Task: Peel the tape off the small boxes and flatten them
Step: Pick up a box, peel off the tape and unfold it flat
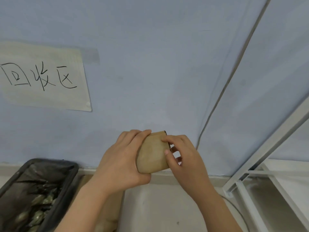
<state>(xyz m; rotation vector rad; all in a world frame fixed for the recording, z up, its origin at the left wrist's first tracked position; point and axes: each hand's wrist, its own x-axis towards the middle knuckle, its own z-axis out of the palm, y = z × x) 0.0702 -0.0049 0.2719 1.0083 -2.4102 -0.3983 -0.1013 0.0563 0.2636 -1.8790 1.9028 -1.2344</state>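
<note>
I am holding a small brown box point(153, 152) up in front of the blue wall point(150, 64). Both my hands are on it.

My left hand point(123, 162) is wrapped around the left side and the bottom of the box. The fingers curl over the top left edge and my thumb is tucked under it. It has a firm hold.

My right hand point(182, 154) is on the right side of the box. My thumb and first finger press on the front near the right edge. My other fingers are bent behind the box, a little spread apart. I can see no writing on the box, and I cannot tell if any tape is on it.

On the wall to the left is a white paper sign point(43, 77). It has three big black hand-written signs on it: 回收区. A strip of clear tape point(91, 56) holds its top right corner.

Down on the left is a dark bin point(66, 185) with a black bag inside and some shiny scraps in it. On the right is a white metal rack point(270, 148). A thin grey cable point(234, 69) runs down the wall. Some more brown cardboard point(108, 215) lies on the floor under my left arm.
</note>
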